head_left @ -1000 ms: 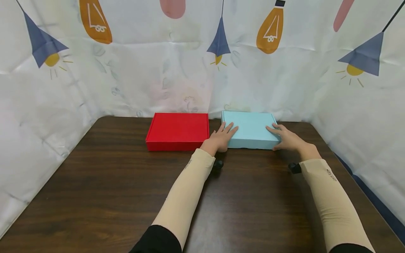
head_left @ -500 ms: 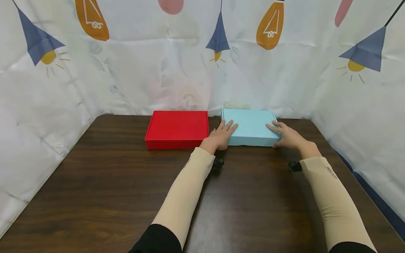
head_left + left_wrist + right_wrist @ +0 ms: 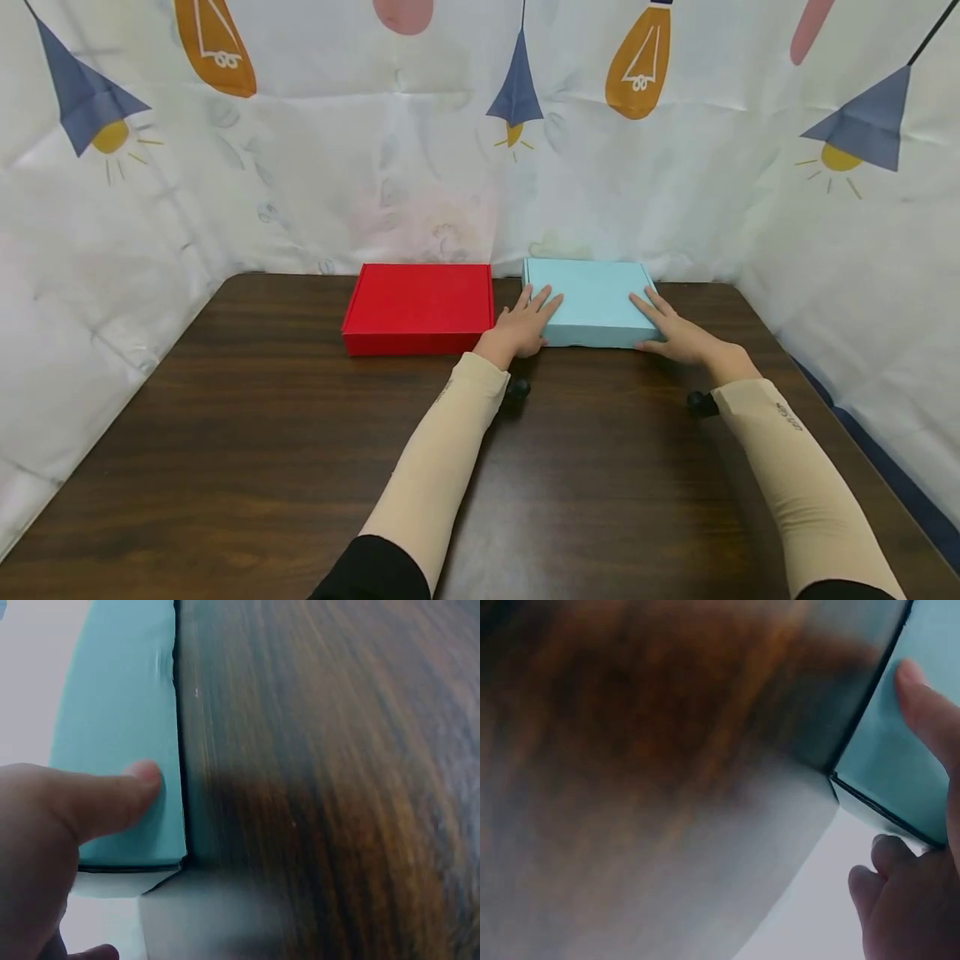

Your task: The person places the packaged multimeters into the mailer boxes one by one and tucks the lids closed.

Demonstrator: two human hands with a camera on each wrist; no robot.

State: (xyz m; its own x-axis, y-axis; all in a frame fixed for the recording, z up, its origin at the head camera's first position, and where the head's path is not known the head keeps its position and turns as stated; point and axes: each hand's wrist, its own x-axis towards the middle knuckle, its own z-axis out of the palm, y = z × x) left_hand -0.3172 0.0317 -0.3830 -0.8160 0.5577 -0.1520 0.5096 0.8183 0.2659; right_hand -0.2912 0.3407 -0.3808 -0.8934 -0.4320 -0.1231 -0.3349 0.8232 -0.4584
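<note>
At the back of the table lies a closed light blue cardboard box. My left hand is at its left front corner, with straight, spread fingers reaching over the top. In the left wrist view its thumb touches the front face. Across the box, my right hand rests at the right front corner, fingers extended onto the lid. The right wrist view shows that thumb against the front face, with other fingertips beside the end wall. Left of the blue box sits a closed red box.
A dark wood-grain table extends forward from the boxes. A white curtain printed with lamps and bulbs hangs behind and at both sides. A narrow gap separates the two boxes, and my left wrist is near the red one.
My right hand has shifted slightly, its thumb sliding left along the front of the blue box. The left hand and both boxes stay in place; the head view tilts a little.
</note>
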